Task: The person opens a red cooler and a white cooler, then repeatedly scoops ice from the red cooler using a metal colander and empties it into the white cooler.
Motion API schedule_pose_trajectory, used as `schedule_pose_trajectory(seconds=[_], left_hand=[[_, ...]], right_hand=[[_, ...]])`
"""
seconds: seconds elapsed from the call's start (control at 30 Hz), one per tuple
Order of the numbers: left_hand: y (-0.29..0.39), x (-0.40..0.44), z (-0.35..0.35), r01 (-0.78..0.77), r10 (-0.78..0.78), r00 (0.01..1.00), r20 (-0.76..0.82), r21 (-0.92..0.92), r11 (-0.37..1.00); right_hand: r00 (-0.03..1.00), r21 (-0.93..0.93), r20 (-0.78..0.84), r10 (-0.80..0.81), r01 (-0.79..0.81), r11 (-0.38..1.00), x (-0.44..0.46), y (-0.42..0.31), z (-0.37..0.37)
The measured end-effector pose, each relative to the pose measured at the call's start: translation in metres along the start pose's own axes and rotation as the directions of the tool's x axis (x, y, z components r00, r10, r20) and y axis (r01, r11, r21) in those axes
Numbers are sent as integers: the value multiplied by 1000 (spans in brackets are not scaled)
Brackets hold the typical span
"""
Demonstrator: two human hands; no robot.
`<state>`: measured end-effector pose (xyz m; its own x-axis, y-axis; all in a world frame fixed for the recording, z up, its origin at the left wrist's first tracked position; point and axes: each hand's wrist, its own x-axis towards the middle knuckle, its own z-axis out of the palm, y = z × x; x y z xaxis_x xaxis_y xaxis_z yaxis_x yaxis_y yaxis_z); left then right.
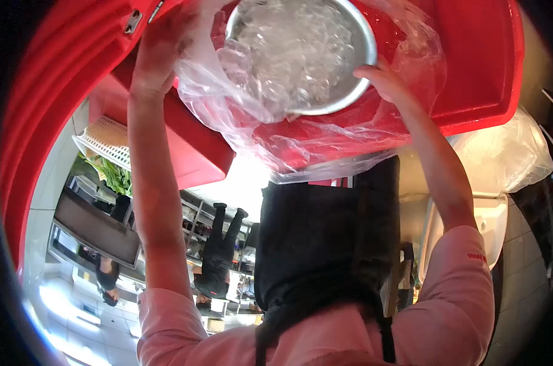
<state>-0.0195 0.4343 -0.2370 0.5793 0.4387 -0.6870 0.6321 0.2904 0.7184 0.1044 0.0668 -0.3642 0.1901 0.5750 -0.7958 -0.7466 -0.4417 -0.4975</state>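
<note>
A round metal bowl (366, 46) full of clear ice pieces (294, 52) is at the top middle, over a red ice bin (477, 73). My right hand (383, 80) grips the bowl's right rim, thumb over the edge. A clear plastic bag (252, 137) spreads loosely around and below the bowl, and some ice lies against its film at the bowl's left side. At the upper left, my left hand (160, 52) is beside the bag's edge; blur and shadow hide its fingers, so its hold on the bag cannot be made out.
A raised red lid (75, 91) with a metal latch curves along the left. Beyond my left arm are a white basket (105, 141) and leafy greens (114, 174). A filled clear bag (502, 149) and white container (493, 219) are at right. Two people stand in the background.
</note>
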Motion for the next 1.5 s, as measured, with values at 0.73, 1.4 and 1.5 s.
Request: schedule_pose_trajectory(seconds=[0.73, 1.4, 1.5], left_hand=[[23, -16, 51, -458, 725, 663, 186, 867, 196], [74, -77, 144, -292, 258, 951, 168, 758, 583], [83, -77, 152, -159, 211, 973, 96, 938, 308]], right_hand=[[980, 101, -197, -26, 47, 994, -126, -11, 19], [983, 521, -143, 116, -24, 853, -166, 16, 37], [981, 524, -108, 162, -82, 848, -178, 5, 42]])
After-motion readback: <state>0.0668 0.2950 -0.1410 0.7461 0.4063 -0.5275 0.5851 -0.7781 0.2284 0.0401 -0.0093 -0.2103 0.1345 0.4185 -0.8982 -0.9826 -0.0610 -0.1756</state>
